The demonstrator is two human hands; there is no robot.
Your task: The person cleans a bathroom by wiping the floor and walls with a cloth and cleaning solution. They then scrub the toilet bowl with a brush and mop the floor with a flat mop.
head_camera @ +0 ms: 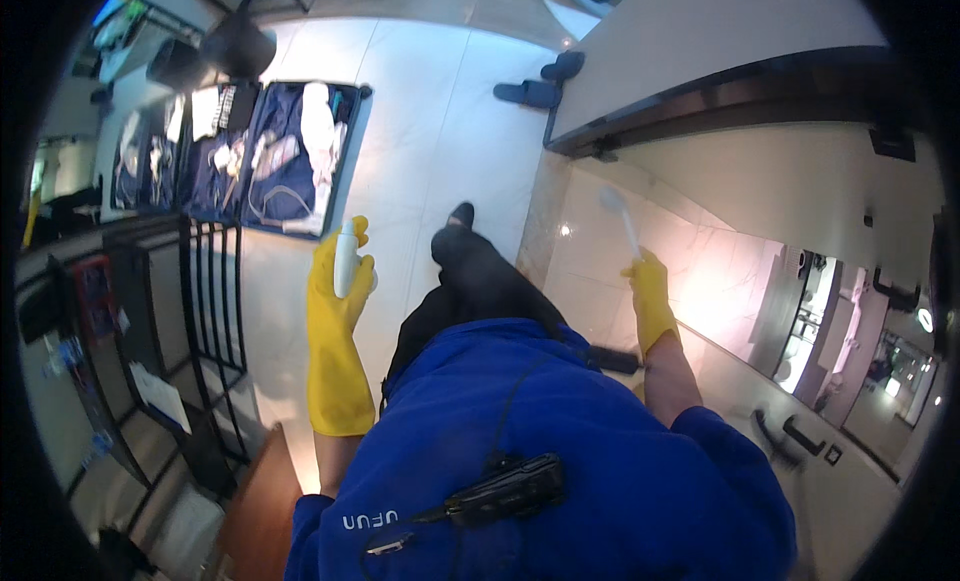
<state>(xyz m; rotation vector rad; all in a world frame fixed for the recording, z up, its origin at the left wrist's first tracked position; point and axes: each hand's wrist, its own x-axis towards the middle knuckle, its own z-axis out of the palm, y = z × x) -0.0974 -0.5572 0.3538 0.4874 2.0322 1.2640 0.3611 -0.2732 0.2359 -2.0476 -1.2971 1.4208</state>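
My left hand (339, 270), in a long yellow rubber glove, is wrapped around a small white bottle (346, 260) with a narrow top. On the other side of my body, my right hand (649, 292) wears a yellow glove too. It grips the thin handle of a white long-handled brush (613, 201), whose rounded, blurred head points away from me. Between the two hands are my legs in black trousers (480, 281), one foot ahead on the pale tiled floor (405, 153).
An open suitcase (289, 157) of clothes lies ahead on the left, beside a black metal rack (214, 296). Dark slippers (529, 93) rest on the floor by a door edge (551, 127). At right is a pale door with a black handle (802, 435).
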